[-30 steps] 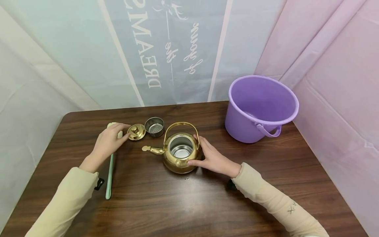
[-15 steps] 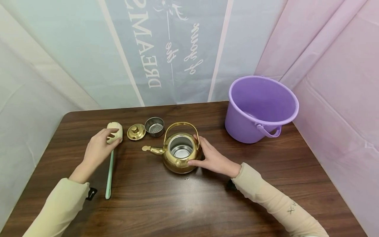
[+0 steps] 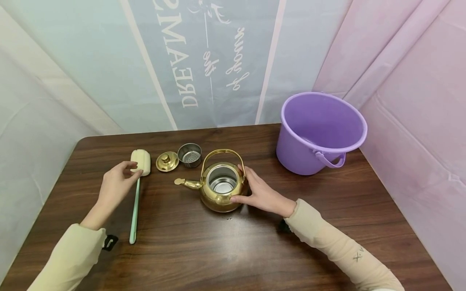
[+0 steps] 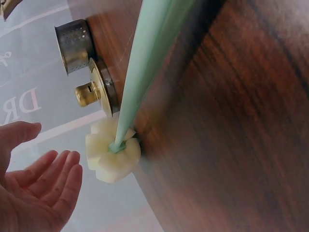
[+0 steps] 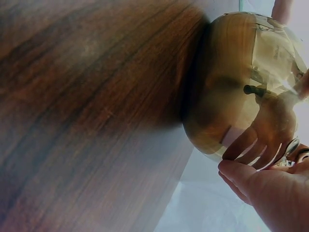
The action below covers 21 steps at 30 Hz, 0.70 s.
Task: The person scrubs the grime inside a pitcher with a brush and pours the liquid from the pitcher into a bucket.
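Left hand [image 3: 113, 186] now sits farther back from the gold lid [image 3: 167, 161] than a second ago, near the head of the sponge brush [image 3: 136, 198]. Thumb apart from loosely curled fingers, nothing between. Right hand [image 3: 263, 197] unmoved: thumb and fingers grip the side of the gold kettle [image 3: 218, 203], upright, uncovered on the table [image 3: 233, 258]. My reading: kettle steadied, left hand free.

From the head, forward and down across the table [image 3: 236, 254]. From left wrist, close along the stick [image 4: 145, 72]. From right wrist, close on the kettle [image 5: 224, 63] at two-thirty, shared with head.
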{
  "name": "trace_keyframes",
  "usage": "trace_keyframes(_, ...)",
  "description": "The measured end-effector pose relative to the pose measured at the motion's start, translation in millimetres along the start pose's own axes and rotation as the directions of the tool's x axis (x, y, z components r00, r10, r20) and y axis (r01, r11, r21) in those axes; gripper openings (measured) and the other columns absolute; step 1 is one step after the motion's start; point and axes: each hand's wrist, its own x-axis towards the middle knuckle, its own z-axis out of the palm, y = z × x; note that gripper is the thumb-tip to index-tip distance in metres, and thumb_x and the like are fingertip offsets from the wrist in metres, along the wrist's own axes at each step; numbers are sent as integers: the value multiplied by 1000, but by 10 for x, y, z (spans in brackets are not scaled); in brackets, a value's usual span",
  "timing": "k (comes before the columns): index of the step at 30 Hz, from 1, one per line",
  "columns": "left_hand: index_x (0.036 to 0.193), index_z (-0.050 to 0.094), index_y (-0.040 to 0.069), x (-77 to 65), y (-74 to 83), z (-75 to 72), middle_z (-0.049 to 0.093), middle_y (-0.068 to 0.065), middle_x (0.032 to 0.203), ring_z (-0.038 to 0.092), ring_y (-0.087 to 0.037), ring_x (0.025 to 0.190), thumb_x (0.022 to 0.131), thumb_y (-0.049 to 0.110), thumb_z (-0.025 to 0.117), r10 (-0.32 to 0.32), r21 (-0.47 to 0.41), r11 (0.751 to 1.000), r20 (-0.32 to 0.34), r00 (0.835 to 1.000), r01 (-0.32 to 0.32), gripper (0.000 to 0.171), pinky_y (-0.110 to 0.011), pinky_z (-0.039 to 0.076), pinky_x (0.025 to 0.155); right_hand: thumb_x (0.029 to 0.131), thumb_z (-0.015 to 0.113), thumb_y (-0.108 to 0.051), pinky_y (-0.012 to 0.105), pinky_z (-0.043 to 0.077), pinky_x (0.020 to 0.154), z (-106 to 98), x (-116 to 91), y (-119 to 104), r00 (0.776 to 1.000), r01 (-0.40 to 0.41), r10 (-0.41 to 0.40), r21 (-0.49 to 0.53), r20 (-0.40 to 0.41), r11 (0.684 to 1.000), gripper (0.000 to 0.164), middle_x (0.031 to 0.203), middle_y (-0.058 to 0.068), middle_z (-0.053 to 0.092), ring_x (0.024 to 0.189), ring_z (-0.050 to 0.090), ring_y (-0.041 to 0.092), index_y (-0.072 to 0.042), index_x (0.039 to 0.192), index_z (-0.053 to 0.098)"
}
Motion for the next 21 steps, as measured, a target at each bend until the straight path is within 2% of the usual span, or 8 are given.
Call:
trace_keyframes(7, 112, 56, -7, -55, -19, -24, 62, -25, 97, 59, -35, 85, 91, 29, 51, -90, -11, 996, 17, 996, 90, 42, -37, 43, 62, 75, 65, -54, 41, 27, 104, -6, 3, 1, 1000, 0, 0, -16, -7, 1000, 97, 143, 15, 28, 131, 28, 22, -4, 144, 18)
trace_keyframes(13, 115, 53, -8, -108, -58, -41, 59, -27, 106, 54, -41, 97, 93, 35, 44, -162, -38, 986, 74, 984, 165, 48, -44, 42, 69, 75, 65, -52, 43, 26, 104, -10, -3, -2, 1000, 4, -4, -18, -2, 1000, 97, 144, 19, 25, 132, 26, 26, -3, 144, 17)
trace_keyframes(16, 116, 52, -8, -131, -69, -44, 58, -28, 108, 54, -41, 98, 94, 36, 43, -182, -30, 982, 105, 978, 186, 50, -40, 43, 67, 75, 65, -52, 44, 25, 105, -7, -3, 1, 1000, 2, -2, -19, -2, 1000, 97, 144, 20, 25, 132, 26, 27, -4, 144, 16)
trace_keyframes(21, 115, 52, -8, -177, -83, -41, 59, -27, 105, 57, -38, 92, 94, 35, 42, -195, -22, 980, 136, 971, 200, 49, -31, 42, 61, 75, 64, -55, 43, 26, 104, -2, 0, 4, 1000, 4, -4, -13, -1, 1000, 98, 144, 17, 26, 132, 27, 24, -3, 144, 17)
